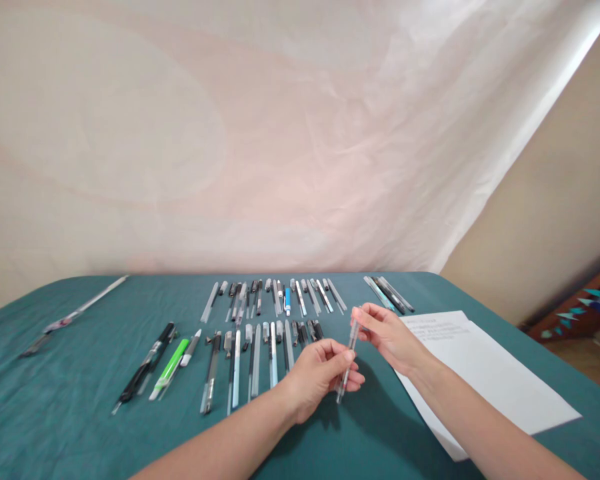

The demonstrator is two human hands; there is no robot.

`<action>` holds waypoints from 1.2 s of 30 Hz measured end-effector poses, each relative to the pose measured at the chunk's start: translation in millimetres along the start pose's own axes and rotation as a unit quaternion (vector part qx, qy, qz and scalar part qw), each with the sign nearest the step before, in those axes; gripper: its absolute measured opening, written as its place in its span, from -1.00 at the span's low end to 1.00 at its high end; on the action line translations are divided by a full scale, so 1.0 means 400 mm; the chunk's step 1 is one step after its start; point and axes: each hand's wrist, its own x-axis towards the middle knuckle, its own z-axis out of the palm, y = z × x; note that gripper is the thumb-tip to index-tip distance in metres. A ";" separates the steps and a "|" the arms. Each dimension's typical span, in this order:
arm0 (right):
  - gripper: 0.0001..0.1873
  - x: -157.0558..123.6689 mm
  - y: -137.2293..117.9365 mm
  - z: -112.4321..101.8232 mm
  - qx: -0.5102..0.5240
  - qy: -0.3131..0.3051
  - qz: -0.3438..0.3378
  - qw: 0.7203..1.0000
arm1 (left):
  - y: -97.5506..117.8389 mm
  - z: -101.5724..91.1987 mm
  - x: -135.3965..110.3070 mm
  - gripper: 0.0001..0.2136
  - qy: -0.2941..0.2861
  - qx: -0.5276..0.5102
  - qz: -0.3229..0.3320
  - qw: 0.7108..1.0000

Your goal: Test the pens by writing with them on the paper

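Note:
Between my two hands is a slim clear pen (347, 378), tilted, its lower end toward me. My left hand (320, 373) pinches it around the middle with thumb and fingers. At its upper end, the fingertips of my right hand (385, 333) close on it. Just left of my left hand lies a near row of pens and loose caps, among them a pale blue pen (237, 373) and a dark grey pen (211, 373). A far row behind it includes a bright blue pen (287, 301).
Sheets of white paper (490, 373) with faint print lie under my right forearm. Several pens (389, 295) are bunched at the back right. On the left are a green pen (170, 367), a black pen (144, 370) and a long thin wrapped item (75, 315). A pale sheet (260, 147) hangs behind the table.

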 end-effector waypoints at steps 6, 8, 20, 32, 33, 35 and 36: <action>-0.75 -0.005 -0.010 0.006 -0.015 -0.010 0.003 1.000 | -0.002 -0.004 0.002 -0.70 -0.008 -0.007 -0.001 1.000; -0.73 -0.005 -0.014 0.006 -0.002 -0.028 0.007 1.000 | 0.000 -0.005 0.002 -0.72 -0.016 -0.018 -0.002 1.000; -0.76 0.003 -0.003 -0.005 0.007 -0.009 0.002 1.000 | 0.004 0.003 -0.004 -0.73 -0.020 -0.042 -0.011 0.999; -0.65 -0.004 -0.004 0.011 -0.036 0.000 -0.011 0.999 | 0.006 -0.003 0.000 -0.70 0.002 -0.022 0.013 1.000; -0.64 -0.006 -0.003 0.015 -0.028 -0.012 -0.012 0.999 | 0.011 -0.005 0.002 -0.71 0.004 -0.031 0.020 0.999; -0.61 -0.010 -0.001 0.020 -0.036 -0.044 -0.020 0.998 | 0.021 -0.011 0.008 -0.72 0.007 -0.054 0.040 0.998; -0.59 -0.013 0.000 0.020 -0.058 -0.058 -0.033 0.996 | 0.026 -0.016 0.012 -0.73 0.012 -0.064 0.052 0.996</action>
